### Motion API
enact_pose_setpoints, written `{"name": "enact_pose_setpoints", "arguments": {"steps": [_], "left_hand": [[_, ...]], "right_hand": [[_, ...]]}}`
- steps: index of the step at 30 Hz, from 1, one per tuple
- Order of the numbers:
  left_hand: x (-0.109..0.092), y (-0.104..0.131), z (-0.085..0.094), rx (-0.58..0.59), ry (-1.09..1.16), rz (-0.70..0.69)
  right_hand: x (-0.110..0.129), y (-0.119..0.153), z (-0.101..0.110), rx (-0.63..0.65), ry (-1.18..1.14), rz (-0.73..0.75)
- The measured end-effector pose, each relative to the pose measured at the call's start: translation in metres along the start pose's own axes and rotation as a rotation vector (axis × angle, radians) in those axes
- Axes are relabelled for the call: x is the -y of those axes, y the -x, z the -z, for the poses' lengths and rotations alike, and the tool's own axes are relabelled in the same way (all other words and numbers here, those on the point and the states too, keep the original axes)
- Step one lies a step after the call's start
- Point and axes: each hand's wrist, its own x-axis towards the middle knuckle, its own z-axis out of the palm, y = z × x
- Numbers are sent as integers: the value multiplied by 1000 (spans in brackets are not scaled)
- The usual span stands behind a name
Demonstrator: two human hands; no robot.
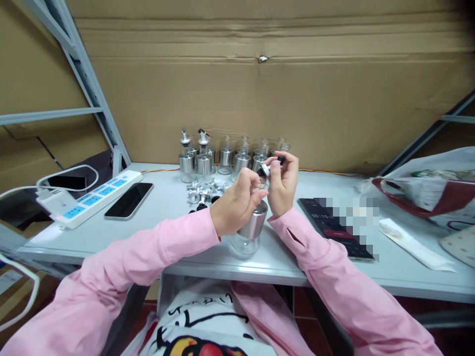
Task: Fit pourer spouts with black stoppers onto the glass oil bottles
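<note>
A glass bottle with a steel band (254, 225) stands near the table's front edge, tilted slightly if at all. My left hand (235, 205) closes its fingers around the bottle's neck. Just above the mouth, my right hand (284, 185) pinches a white and black pour spout (264, 170); whether its stopper touches the glass is hard to tell. Behind my left hand lies a pile of loose pour spouts (203, 192), partly covered by that hand. Farther back, two bottles with spouts fitted (186, 163) stand beside several bottles with open necks (226, 157).
At the left are a power strip (94, 200) with a plugged-in charger and a dark phone (129, 201). On the right lie a device showing a timer (330, 222), a white paper strip (415, 245) and a plastic bag (445, 173). Cardboard (237, 94) walls the back.
</note>
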Motion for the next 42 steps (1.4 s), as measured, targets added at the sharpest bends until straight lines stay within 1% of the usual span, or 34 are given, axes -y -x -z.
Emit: {"name": "enact_pose_setpoints", "arguments": {"steps": [4,6,9,12,15,17,19,21,25,27,31,37,42], "left_hand": [[13,0,2,5,61,116],[18,-2,3,5,128,183],[24,-5,5,3,345,333],[31,-6,8,-8,616,486],[38,-6,10,-1,781,562],[41,-6,11,8,833,586],[41,-6,12,5,857,600],[39,-5,12,-10,865,601],[33,-4,10,-26,879,590],[31,-3,9,-57,892,580],[31,0,5,-114,913,565],[34,2,4,-108,894,565],[33,1,7,-96,866,484]], "right_hand": [[0,2,1,28,-49,-90],[-1,2,0,40,-60,-122],[-4,0,0,85,-79,-178],[-10,-2,-2,128,-154,-315],[-14,-4,-2,132,-260,-446],[-13,-5,-2,142,-312,-468],[-10,-6,-1,168,-347,-442],[-5,-6,0,207,-354,-383],[-2,-4,2,280,-224,-244],[-2,-2,2,304,-178,-210],[-1,0,1,315,-198,-165],[5,2,3,416,-190,-133],[12,4,5,539,-131,-15]]}}
